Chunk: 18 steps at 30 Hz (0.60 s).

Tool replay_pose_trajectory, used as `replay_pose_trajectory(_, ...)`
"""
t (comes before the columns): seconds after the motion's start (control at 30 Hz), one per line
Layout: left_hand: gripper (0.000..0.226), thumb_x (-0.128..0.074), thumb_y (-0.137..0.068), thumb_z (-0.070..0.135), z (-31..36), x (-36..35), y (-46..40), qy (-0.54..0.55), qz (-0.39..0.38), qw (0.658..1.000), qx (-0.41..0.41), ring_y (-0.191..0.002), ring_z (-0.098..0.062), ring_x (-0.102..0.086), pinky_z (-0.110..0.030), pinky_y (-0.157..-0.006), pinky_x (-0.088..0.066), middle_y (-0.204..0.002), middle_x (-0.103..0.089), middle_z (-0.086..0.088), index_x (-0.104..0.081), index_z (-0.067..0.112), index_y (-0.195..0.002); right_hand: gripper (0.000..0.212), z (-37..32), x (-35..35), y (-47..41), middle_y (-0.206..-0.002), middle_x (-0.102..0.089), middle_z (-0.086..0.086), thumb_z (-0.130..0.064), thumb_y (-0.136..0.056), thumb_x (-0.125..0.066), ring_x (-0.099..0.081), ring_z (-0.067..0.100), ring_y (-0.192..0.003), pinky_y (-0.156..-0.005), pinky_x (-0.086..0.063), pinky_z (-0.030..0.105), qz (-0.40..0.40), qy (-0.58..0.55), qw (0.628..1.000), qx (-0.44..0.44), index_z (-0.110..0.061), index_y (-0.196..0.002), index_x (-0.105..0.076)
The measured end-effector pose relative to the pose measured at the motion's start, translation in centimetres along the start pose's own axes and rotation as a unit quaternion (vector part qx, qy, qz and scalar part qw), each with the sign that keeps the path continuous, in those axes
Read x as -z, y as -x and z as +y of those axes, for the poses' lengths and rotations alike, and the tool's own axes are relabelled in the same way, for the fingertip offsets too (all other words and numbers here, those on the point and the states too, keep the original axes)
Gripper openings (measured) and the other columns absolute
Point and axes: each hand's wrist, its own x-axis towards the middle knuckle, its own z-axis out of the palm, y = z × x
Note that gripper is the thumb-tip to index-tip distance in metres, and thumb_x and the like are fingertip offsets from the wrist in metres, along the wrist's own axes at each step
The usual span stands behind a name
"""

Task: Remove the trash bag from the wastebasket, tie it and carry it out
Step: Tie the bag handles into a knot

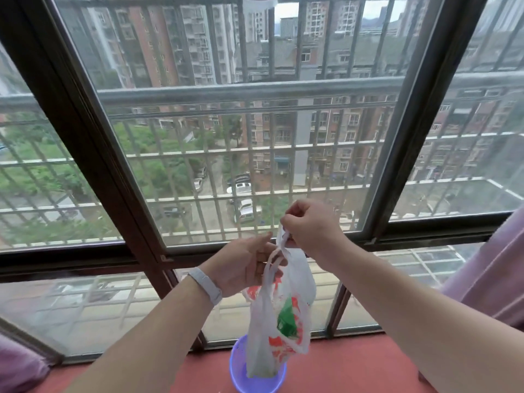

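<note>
A white plastic trash bag [272, 330] with red and green print hangs in front of the window, its bottom still inside a small purple wastebasket [241, 375] on the red floor. My right hand [312, 228] pinches one twisted handle of the bag at its top. Just below and to the left, my left hand [243, 265] holds the other handle loop. A grey band sits on my left wrist. The two handles cross between my hands.
A large dark-framed window [93, 154] with metal bars fills the view ahead, looking far down on buildings and parked cars. Pink curtains hang at the right edge [493, 268] and the lower left corner [19, 367].
</note>
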Motion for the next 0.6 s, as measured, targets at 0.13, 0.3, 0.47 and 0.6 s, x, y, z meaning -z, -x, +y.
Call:
replay_pose_trajectory(0.13, 0.071, -0.041, -0.087, 0.064, 0.0, -0.1, -0.7, 0.011, -0.033, 0.999, 0.027, -0.075, -0.026, -0.065, -0.035, -0.074, -0.052, -0.089, -0.07, -0.012, -0.068, 0.0, -0.099, 0.009, -0.1, 0.0, -0.3, -0.054, -0.058, -0.002, -0.012, -0.076, -0.062, -0.063, 0.012, -0.046, -0.058, -0.059, 0.056, 0.008, -0.001, 1.0, 0.023, -0.011, -0.067, -0.061)
replay_pose_trajectory(0.3, 0.055, -0.053, -0.083, 0.056, -0.2, 0.1, -0.7, 0.033, -0.001, 0.998, 0.045, -0.069, -0.025, -0.065, -0.035, -0.073, -0.053, -0.081, -0.071, -0.013, -0.07, 0.003, -0.083, 0.011, 0.0, 0.7, -1.0, -0.048, -0.059, -0.006, -0.01, -0.079, -0.058, -0.063, 0.016, -0.052, -0.061, -0.059, 0.054, 0.021, -0.013, 1.0, 0.009, -0.012, -0.068, -0.061)
replay_pose_trajectory(0.47, 0.071, -0.042, -0.086, 0.066, 0.0, -0.5, -1.0, 0.031, -0.009, 0.998, 0.051, -0.079, -0.028, -0.068, -0.034, -0.075, -0.053, -0.09, -0.072, -0.014, -0.071, 0.002, -0.093, 0.014, -0.4, 0.4, -0.8, -0.051, -0.059, -0.005, -0.01, -0.078, -0.062, -0.064, 0.021, -0.057, -0.06, -0.061, 0.051, 0.014, -0.021, 1.0, 0.005, -0.015, -0.065, -0.063)
replay_pose_trajectory(0.6, 0.089, -0.026, -0.084, 0.075, -0.3, -1.0, -1.7, 0.034, -0.002, 0.998, 0.057, -0.087, -0.028, -0.068, -0.037, -0.082, -0.051, -0.096, -0.073, -0.015, -0.071, 0.0, -0.099, 0.015, -1.2, -0.1, -0.2, -0.05, -0.061, -0.006, -0.011, -0.075, -0.065, -0.068, 0.029, -0.061, -0.064, -0.059, 0.057, -0.014, -0.007, 1.0, 0.014, -0.018, -0.062, -0.064)
